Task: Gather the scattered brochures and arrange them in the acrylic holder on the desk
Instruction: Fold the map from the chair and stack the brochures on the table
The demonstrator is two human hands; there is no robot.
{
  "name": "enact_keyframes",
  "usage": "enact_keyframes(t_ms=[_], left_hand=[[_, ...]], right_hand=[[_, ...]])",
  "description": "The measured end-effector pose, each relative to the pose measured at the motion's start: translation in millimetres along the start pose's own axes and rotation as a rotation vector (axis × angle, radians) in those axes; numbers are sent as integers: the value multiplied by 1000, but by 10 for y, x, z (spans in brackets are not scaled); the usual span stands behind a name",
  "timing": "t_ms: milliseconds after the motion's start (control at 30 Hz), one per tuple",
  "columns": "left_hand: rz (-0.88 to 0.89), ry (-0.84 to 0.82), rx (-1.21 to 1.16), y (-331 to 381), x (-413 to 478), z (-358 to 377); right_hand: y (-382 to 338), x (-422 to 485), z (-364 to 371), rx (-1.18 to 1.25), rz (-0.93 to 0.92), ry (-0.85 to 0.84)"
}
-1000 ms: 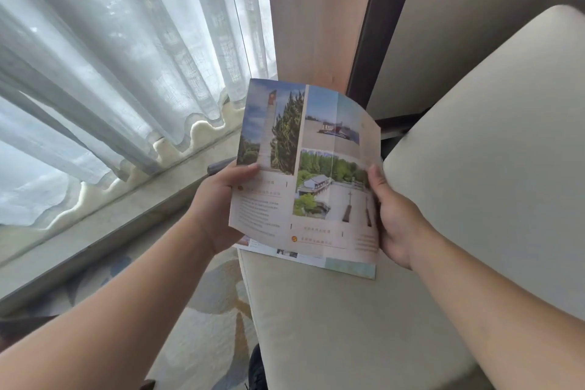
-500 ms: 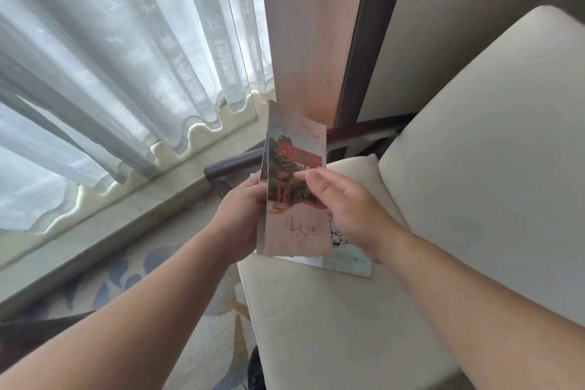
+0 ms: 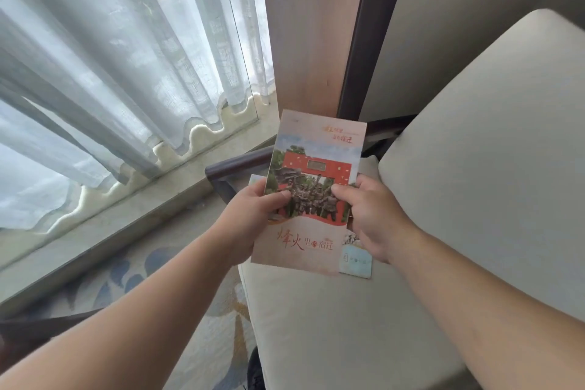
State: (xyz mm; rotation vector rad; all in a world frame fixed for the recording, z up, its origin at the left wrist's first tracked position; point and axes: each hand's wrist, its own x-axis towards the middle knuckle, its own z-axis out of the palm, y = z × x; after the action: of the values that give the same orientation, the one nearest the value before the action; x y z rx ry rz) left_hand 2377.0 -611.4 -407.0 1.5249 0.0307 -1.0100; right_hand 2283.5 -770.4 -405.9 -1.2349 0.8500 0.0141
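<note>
Holding a folded brochure [image 3: 313, 174] with both hands, a person has it up in the air over a chair. The front of it faces the camera. It shows a big red gate with a group of people in front, and red writing near the bottom.

The left hand [image 3: 250, 215] grips the left edge. Its thumb lies flat on the front and its fingers curl behind the paper. The right hand [image 3: 370, 215] grips the right edge the same way, with the thumb on the picture and the fingers hidden at the back.

A second brochure [image 3: 356, 261] lies flat on the seat cushion [image 3: 332, 320], right under the one in the hands. Only its pale blue corner peeks out near the right wrist. A thin bit of paper also shows behind the left edge, above the left thumb, but I cannot tell which brochure it belongs to.

The back cushion [image 3: 490, 168] of the chair is on the right. A dark chair arm [image 3: 234, 165] sticks out beyond the left hand. White curtains [image 3: 110, 57] hang over a window on the left, above a stone sill [image 3: 126, 215]. A rug [image 3: 205, 310] with blue shapes covers the floor.
</note>
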Motion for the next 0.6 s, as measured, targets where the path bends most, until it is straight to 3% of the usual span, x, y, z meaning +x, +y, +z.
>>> enact_keyframes(t_ms=[67,133,300,433,533,600], left_hand=[[91,162,231,-28,19,40],[158,263,278,-15,-4,40],[27,63,-68,110,-163,-55],[89,152,-224,103,-439,-237],[113,191,-287,61,-717,-507],[139,257,-203,-3,-948,-721]], right_hand=[[-5,7,9,-33,-25,52],[-33,6,30,-35,-43,35],[-92,-46,172,4,-20,-115],[-158,-123,424,-317,-130,-38],[-187,-217,723,-210,-36,-166],[-150,-325,1007,-198,-23,-261]])
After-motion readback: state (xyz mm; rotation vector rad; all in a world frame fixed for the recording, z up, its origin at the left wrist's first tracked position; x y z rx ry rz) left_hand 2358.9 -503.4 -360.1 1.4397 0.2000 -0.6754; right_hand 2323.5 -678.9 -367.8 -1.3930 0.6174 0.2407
